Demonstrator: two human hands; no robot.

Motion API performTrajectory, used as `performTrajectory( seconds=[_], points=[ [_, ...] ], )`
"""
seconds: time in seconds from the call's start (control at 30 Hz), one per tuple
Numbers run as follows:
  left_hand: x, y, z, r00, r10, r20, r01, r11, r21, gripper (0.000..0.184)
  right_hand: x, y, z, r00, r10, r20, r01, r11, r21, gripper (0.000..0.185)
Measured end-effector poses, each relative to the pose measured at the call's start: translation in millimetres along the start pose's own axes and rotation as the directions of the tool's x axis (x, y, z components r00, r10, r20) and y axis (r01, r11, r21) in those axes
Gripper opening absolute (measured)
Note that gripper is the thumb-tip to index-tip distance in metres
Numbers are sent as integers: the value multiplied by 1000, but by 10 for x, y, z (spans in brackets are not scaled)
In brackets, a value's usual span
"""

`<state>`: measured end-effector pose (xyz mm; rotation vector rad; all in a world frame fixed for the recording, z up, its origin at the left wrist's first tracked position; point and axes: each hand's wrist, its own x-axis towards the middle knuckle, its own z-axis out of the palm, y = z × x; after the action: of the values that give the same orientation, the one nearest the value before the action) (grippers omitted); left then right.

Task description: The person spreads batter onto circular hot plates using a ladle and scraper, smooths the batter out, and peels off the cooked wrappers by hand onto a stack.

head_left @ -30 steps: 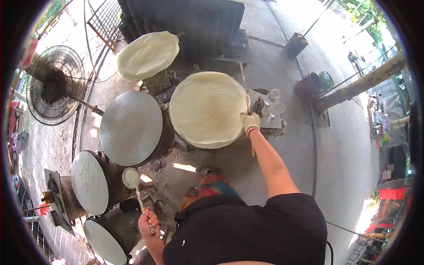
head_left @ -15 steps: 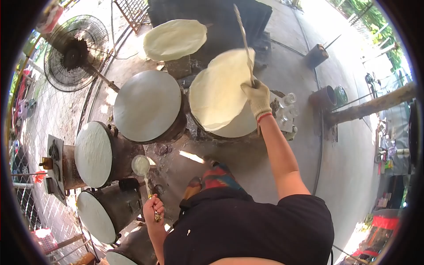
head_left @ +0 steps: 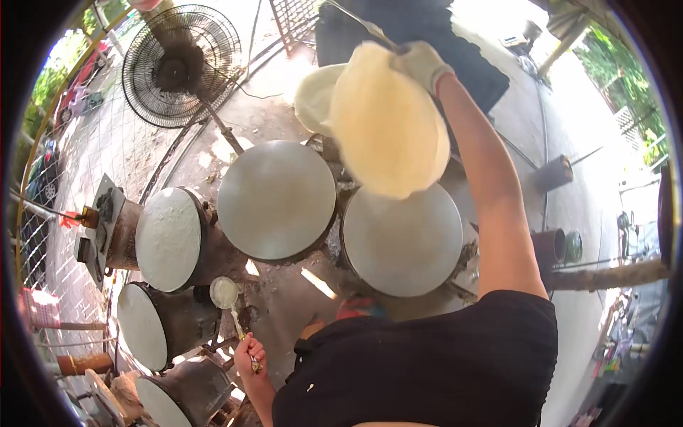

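Fan [head_left: 175, 72]: at 10 o'clock in view (12 = top). Coated griddle [head_left: 169, 240]: at 9, white layer on top. Ladle [head_left: 225, 292]: bowl holds pale contents. Left hand [head_left: 250, 354]: bare fingers wrapped round the handle; bowl lies at 11 o'clock from them. Middle griddle [head_left: 277, 200]: bare top. Rear sheet [head_left: 313, 101]: pale, partly hidden behind the next one. Stick [head_left: 373, 30]: slants 10 to 4. Front sheet [head_left: 390, 124]: hangs at 7 o'clock from the gloved fingers, long axis roughly 11 to 5; lower edge overlaps the rim of the right griddle [head_left: 403, 242] in view. Right hand [head_left: 420, 65]: fingers clamped on the stick's near end; cannot tell whether they also pinch the sheet, blurred. Nearer hand: right; the left is well apart, at 7 o'clock from the front sheet.
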<state>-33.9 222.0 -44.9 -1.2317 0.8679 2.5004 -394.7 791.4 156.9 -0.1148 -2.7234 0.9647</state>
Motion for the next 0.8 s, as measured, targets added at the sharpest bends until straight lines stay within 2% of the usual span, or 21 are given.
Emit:
performTrajectory(
  seconds=[0.07,0.1,0.17,0.2,0.27,0.37,0.43,0.47,0.57,0.63,0.67,0.7,0.8],
  points=[
    [28,-36,53,1000,7,19,-7,999,-38,13,117,-452,-171,996,-84,-41,75,980,-186,35],
    [49,-51,89,1000,6,12,-6,999,-54,13,157,-467,-114,977,-210,-38,195,951,-239,32],
    [33,-78,201,1000,23,-22,-24,997,-68,12,171,-420,101,913,-407,-5,377,850,-367,22],
    [20,-97,245,999,30,-40,-33,997,-75,12,221,-264,348,842,-539,-8,465,734,-496,17],
    [38,-111,233,998,25,-58,-30,995,-94,12,380,85,989,848,-530,-12,459,745,-484,16],
    [27,-149,257,993,35,-109,-43,997,-69,12,606,679,2072,932,-363,12,309,772,-555,16],
    [-32,-165,373,982,64,-176,-74,996,-51,14,629,919,2501,964,-242,112,266,876,-402,19],
    [-21,-194,340,976,85,-198,-97,994,-53,14,497,772,2430,965,-222,142,261,876,-405,20],
    [-41,-304,131,971,110,-214,-128,989,-74,14,622,1026,2879,971,-194,142,236,883,-407,24],
    [-148,-328,315,961,145,-236,-134,989,63,6,642,987,2946,972,-185,148,229,890,-394,25],
    [-204,-341,400,956,163,-245,-134,982,130,9,598,921,2929,974,-182,137,220,903,-369,26],
    [-257,-355,417,934,151,-325,-125,987,99,12,474,742,2818,975,-181,130,215,915,-341,26],
    [-408,-453,31,969,163,-187,-199,961,-190,14,-1,401,2843,965,-244,94,261,929,-262,26]
  ],
)
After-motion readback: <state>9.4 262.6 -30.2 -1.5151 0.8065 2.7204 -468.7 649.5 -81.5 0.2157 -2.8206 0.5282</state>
